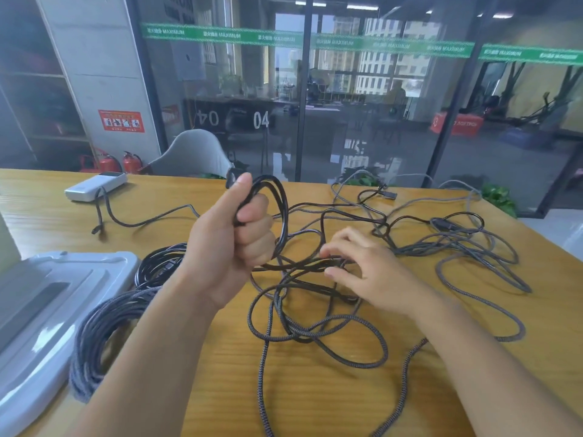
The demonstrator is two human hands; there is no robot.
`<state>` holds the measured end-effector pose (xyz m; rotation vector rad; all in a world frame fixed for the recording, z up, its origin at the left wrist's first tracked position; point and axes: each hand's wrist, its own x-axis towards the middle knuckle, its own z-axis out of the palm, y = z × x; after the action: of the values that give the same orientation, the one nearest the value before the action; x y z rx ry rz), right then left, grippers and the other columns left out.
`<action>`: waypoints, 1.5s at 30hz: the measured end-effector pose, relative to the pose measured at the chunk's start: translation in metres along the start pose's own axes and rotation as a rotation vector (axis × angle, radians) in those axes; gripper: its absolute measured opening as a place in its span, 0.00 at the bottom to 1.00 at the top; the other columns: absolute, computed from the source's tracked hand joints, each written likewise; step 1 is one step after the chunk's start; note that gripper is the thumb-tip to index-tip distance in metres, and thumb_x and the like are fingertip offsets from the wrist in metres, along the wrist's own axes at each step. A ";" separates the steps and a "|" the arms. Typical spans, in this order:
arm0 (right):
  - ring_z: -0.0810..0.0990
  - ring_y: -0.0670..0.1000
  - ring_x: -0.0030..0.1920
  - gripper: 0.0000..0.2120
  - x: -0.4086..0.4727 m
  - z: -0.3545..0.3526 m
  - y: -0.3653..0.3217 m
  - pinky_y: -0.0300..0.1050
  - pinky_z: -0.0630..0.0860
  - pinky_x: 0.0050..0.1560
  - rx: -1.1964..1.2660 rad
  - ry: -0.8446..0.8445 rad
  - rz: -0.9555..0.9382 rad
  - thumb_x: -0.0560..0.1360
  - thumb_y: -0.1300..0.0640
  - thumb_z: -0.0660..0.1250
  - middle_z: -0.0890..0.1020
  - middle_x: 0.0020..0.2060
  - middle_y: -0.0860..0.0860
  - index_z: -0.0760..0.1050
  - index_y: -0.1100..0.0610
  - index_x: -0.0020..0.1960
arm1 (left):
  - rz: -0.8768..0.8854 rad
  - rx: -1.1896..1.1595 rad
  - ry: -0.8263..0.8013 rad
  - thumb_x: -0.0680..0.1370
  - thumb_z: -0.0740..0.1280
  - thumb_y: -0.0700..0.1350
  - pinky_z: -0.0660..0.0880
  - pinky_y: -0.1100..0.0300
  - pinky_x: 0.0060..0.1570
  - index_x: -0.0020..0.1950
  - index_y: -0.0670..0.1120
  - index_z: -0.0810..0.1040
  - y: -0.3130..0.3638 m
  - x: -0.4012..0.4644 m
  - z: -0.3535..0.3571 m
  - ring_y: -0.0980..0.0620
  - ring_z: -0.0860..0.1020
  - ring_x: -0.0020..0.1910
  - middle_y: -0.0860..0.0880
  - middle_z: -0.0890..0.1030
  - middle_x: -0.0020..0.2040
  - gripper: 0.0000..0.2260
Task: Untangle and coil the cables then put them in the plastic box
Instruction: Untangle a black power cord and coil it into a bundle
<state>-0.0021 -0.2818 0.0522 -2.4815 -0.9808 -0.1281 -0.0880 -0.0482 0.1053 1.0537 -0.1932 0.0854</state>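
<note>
My left hand (235,239) is raised over the wooden table (315,389) and grips a small coil of smooth black cable (282,212) in its fist. My right hand (362,266) is low on the table and pinches a strand of the same black cable between thumb and fingers. A tangle of braided grey and black cables (331,329) spreads under and to the right of both hands. Two finished coils lie at the left: a black one (161,266) and a braided grey one (101,335). The plastic box lid (47,310) is at the left edge.
A white power bank (94,186) with a short cable lies at the table's far left. A grey chair (192,154) stands behind the table, before a glass wall. Fire extinguishers (120,162) stand on the floor. Plants (500,197) sit off the far right edge.
</note>
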 end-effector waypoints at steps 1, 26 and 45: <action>0.68 0.33 0.66 0.14 0.000 0.002 -0.004 0.40 0.66 0.67 0.010 0.033 -0.033 0.82 0.43 0.66 0.70 0.65 0.31 0.73 0.39 0.67 | 0.000 -0.003 -0.002 0.85 0.56 0.57 0.49 0.60 0.25 0.31 0.52 0.62 0.001 -0.001 0.000 0.57 0.53 0.22 0.56 0.56 0.24 0.23; 0.77 0.44 0.30 0.18 0.005 -0.017 -0.008 0.40 0.72 0.31 0.029 0.738 -0.044 0.73 0.42 0.77 0.78 0.28 0.44 0.77 0.54 0.37 | -0.158 0.592 -0.402 0.87 0.55 0.57 0.55 0.60 0.28 0.35 0.48 0.66 -0.023 -0.001 0.014 0.52 0.56 0.27 0.52 0.61 0.28 0.23; 0.85 0.47 0.55 0.20 -0.005 -0.020 -0.050 0.42 0.79 0.60 0.837 0.231 0.062 0.81 0.71 0.61 0.88 0.48 0.50 0.85 0.53 0.60 | 0.113 0.740 0.051 0.84 0.57 0.61 0.54 0.52 0.33 0.34 0.39 0.65 -0.057 0.009 0.019 0.47 0.56 0.32 0.45 0.60 0.31 0.29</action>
<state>-0.0378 -0.2624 0.0882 -1.6799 -0.6657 0.0192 -0.0726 -0.0932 0.0676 1.7749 -0.1780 0.3017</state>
